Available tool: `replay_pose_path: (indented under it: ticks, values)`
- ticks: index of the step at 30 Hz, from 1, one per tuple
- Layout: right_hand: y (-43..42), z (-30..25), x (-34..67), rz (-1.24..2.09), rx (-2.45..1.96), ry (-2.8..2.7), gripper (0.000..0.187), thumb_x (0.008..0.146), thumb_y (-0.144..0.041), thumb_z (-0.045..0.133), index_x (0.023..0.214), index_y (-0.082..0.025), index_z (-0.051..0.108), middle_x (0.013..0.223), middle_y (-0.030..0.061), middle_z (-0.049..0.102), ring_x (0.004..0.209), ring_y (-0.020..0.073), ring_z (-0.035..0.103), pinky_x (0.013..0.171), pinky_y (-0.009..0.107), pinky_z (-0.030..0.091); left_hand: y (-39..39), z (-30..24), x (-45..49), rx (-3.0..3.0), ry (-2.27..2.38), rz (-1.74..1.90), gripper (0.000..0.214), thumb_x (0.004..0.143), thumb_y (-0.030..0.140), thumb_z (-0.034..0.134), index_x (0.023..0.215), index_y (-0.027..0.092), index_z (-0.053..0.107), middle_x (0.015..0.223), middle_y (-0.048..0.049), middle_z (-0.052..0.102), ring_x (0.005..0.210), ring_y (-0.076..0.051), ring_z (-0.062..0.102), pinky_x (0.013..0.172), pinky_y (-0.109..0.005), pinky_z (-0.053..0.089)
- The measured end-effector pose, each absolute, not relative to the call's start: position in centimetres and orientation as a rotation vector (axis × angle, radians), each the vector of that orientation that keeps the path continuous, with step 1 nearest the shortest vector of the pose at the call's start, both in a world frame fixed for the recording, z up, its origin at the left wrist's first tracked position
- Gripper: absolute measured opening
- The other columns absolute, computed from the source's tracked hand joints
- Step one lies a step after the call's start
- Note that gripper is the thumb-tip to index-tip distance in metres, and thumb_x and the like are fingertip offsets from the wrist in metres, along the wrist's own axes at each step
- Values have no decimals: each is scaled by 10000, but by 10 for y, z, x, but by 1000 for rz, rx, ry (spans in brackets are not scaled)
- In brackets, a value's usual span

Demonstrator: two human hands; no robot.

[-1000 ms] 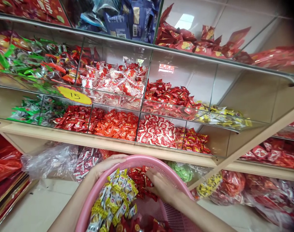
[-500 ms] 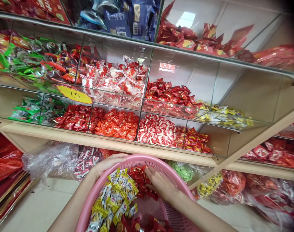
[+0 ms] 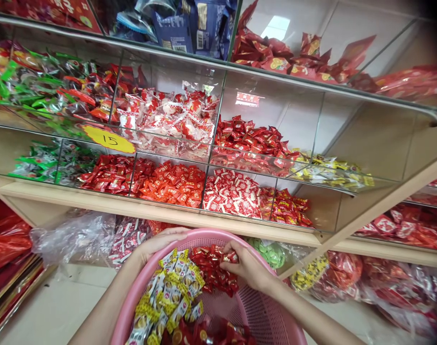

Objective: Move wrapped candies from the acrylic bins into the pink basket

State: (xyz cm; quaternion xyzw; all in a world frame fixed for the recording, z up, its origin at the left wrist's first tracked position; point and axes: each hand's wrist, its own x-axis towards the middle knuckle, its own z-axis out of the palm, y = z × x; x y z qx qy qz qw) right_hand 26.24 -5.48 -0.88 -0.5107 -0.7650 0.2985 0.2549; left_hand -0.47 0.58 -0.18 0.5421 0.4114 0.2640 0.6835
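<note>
A round pink plastic basket (image 3: pixel 256 314) sits low in front of me. My left hand (image 3: pixel 157 243) grips its far rim, fingers curled over the edge. My right hand (image 3: pixel 244 265) is inside the basket, fingers closed on a bunch of red wrapped candies (image 3: pixel 213 273). Beside them lies a pile of yellow-and-white candy packets (image 3: pixel 171 297), with more red-and-orange packets (image 3: pixel 204 333) at the near side of the basket.
A glass-fronted shelf holds compartments of wrapped sweets: green (image 3: pixel 39 160), red (image 3: pixel 108 175), orange-red (image 3: pixel 171 184), red-white (image 3: pixel 232 194), yellow (image 3: pixel 329 172). A yellow tag reading 15 (image 3: pixel 108 139) is stuck on the glass. Clear bags of candy (image 3: pixel 74 237) lie below the wooden shelf edge (image 3: pixel 204 220).
My right hand has lifted slightly and closed on a bunch of red candies in the basket. My left hand stays on the rim.
</note>
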Motion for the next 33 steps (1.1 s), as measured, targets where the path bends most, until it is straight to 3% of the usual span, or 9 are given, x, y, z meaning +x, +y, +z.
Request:
replay_pose_path:
  ticks: [5, 10, 13, 17, 23, 28, 33]
  values:
    - [-49, -5, 255, 1456, -1406, -1540, 348, 689, -479, 583, 833, -183, 470, 631, -49, 492, 485, 72, 430, 455, 200, 331, 8, -2, -6, 1285, 946, 611, 374, 671, 368, 618, 993, 180, 631, 1026, -38, 626, 981, -222, 526, 840, -275, 391]
    - [-49, 0, 245, 1668, -1349, -1236, 393, 600, -429, 682, 839, -173, 503, 644, -54, 510, 462, 41, 401, 450, 180, 305, 7, -4, -6, 1200, 914, 579, 394, 675, 370, 616, 1017, 174, 606, 989, -45, 634, 946, -229, 542, 815, -287, 400]
    - [-50, 0, 238, 1540, -1379, -1366, 374, 608, -441, 669, 825, -175, 521, 611, -52, 531, 467, 62, 427, 461, 194, 318, 6, -5, -6, 1162, 901, 587, 377, 677, 363, 617, 1004, 175, 609, 957, -44, 643, 896, -221, 562, 784, -278, 410]
    - [-49, -7, 225, 1170, -1365, -1719, 288, 648, -422, 639, 747, -167, 550, 718, -8, 593, 680, 134, 536, 628, 245, 399, 5, -6, -5, 1151, 872, 598, 366, 690, 342, 613, 1019, 180, 608, 950, -43, 645, 863, -205, 570, 763, -269, 416]
    - [-53, -8, 206, 733, -1433, -2127, 171, 735, -328, 582, 845, -200, 554, 879, 13, 572, 849, 176, 521, 724, 279, 400, 6, -6, -5, 1139, 856, 610, 395, 696, 333, 609, 1059, 175, 594, 966, -54, 642, 898, -212, 563, 788, -277, 410]
    - [-57, -7, 202, 469, -1421, -2377, 111, 804, -282, 500, 856, -199, 553, 941, 36, 485, 760, 144, 528, 654, 253, 406, 6, -6, -5, 1132, 865, 597, 413, 688, 342, 616, 1063, 170, 592, 981, -54, 639, 888, -205, 562, 782, -271, 409]
    - [-53, 0, 212, 468, -1341, -2318, 164, 783, -272, 529, 922, -190, 497, 939, 36, 484, 780, 145, 511, 677, 251, 404, 6, -6, -6, 1119, 880, 588, 427, 684, 346, 622, 1070, 169, 587, 972, -58, 642, 862, -199, 570, 769, -271, 418]
